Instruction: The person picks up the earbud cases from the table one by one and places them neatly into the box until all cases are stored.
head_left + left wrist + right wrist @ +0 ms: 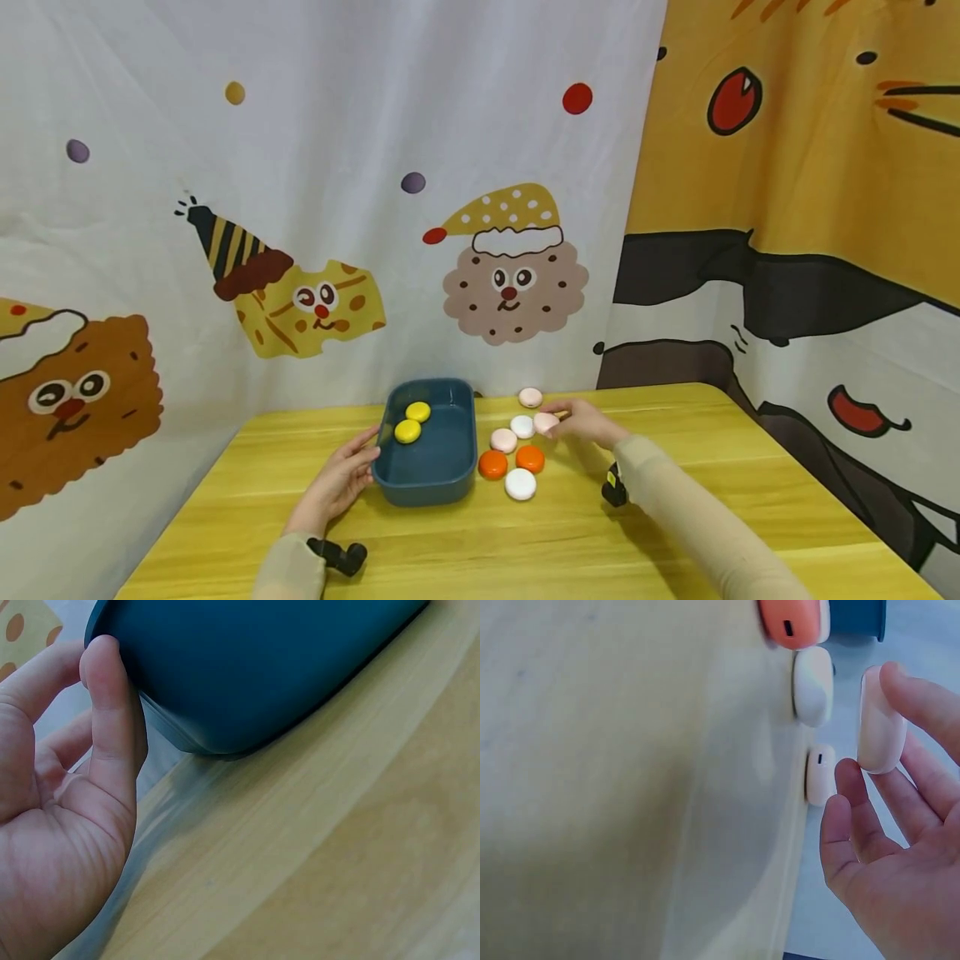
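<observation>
Head view: left hand (343,475) open, fingers laid against the left wall of the box (446,467); two yellow discs (407,431) lie inside, on the left. Right hand (588,422) pinches a pink disc (545,423) at the right of the loose group on the worktop (480,550). A white disc (522,427) sits just left of the held one. Risk, my judgement: a low move leftward would clip that white disc and shift its neighbours.

Left wrist view: contact is near the rim, box base down on the worktop. Likely fault: pressing too hard from this side slides the box right, into the orange disc (493,464) just beside it.

Right wrist view: thumb on one face, fingers behind; pink disc clear of the worktop. Its rounded edge looks smooth; a slack or off-centre pinch could let it slip and drop.
</observation>
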`<act>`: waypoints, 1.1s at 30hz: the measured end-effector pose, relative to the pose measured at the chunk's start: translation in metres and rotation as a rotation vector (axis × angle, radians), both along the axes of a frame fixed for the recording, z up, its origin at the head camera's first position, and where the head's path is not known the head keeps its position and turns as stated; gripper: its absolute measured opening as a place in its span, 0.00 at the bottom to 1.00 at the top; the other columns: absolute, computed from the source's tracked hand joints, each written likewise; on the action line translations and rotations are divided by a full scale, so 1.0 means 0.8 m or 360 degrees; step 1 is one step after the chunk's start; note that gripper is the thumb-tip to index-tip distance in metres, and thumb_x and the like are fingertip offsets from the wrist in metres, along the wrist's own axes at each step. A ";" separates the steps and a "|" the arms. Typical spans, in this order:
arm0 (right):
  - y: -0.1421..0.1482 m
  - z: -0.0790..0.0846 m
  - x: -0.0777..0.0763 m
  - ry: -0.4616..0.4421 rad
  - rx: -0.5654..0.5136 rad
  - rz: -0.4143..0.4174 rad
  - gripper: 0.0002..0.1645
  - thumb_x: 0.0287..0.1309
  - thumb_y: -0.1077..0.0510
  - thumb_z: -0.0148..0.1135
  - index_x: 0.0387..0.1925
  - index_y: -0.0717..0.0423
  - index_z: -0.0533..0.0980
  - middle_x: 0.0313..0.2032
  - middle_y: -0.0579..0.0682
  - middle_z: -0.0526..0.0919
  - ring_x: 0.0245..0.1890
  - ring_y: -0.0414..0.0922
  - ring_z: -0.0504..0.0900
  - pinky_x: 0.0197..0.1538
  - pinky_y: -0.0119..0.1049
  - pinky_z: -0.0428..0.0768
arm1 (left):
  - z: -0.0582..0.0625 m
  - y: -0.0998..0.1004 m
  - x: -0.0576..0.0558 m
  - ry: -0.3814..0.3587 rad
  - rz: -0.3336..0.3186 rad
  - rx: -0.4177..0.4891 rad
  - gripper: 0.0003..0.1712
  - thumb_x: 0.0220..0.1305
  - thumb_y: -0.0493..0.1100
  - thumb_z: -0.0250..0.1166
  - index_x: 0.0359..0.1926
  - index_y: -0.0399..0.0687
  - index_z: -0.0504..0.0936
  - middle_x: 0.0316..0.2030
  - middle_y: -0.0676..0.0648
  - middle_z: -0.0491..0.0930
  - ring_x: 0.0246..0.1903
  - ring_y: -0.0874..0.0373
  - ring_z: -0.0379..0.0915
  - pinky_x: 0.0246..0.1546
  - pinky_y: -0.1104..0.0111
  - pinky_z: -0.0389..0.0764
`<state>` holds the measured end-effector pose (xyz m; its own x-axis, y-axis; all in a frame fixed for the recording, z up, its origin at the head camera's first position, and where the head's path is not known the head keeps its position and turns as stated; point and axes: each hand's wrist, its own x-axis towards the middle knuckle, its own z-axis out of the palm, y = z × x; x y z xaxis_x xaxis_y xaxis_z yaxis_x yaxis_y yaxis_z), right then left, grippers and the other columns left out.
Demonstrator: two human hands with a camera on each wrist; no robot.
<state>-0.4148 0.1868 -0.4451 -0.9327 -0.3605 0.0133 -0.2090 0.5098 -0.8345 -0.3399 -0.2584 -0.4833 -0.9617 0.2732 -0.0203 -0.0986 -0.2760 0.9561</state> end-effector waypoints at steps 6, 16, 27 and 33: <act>-0.002 0.011 0.000 0.0053 -0.0001 0.0022 0.29 0.48 0.61 0.73 0.54 0.62 0.78 0.54 0.58 0.79 0.44 0.45 0.78 0.47 0.39 0.77 | 0.001 0.001 0.000 -0.0018 0.0020 0.0003 0.38 0.72 0.36 0.54 0.76 0.41 0.46 0.41 0.46 0.70 0.21 0.67 0.72 0.25 0.77 0.77; -0.010 0.023 0.000 0.0047 -0.0006 0.0043 0.31 0.50 0.61 0.71 0.58 0.64 0.76 0.57 0.60 0.76 0.46 0.46 0.79 0.50 0.41 0.77 | 0.000 0.001 0.000 -0.0025 0.0014 0.0005 0.39 0.72 0.36 0.55 0.76 0.42 0.46 0.41 0.45 0.71 0.21 0.67 0.73 0.25 0.77 0.77; -0.020 0.047 -0.007 0.0053 -0.0017 0.0088 0.31 0.53 0.61 0.70 0.59 0.63 0.75 0.58 0.58 0.76 0.50 0.50 0.77 0.54 0.45 0.76 | -0.001 0.002 -0.001 -0.0034 0.0067 0.0018 0.39 0.71 0.35 0.56 0.76 0.41 0.48 0.39 0.47 0.69 0.20 0.66 0.72 0.24 0.77 0.77; -0.021 0.057 -0.005 0.0058 -0.0035 0.0078 0.31 0.52 0.60 0.71 0.59 0.62 0.76 0.57 0.59 0.77 0.47 0.48 0.80 0.52 0.45 0.78 | -0.004 0.001 -0.002 -0.0006 0.0051 0.0026 0.39 0.71 0.36 0.56 0.76 0.40 0.47 0.41 0.45 0.69 0.21 0.67 0.73 0.26 0.77 0.78</act>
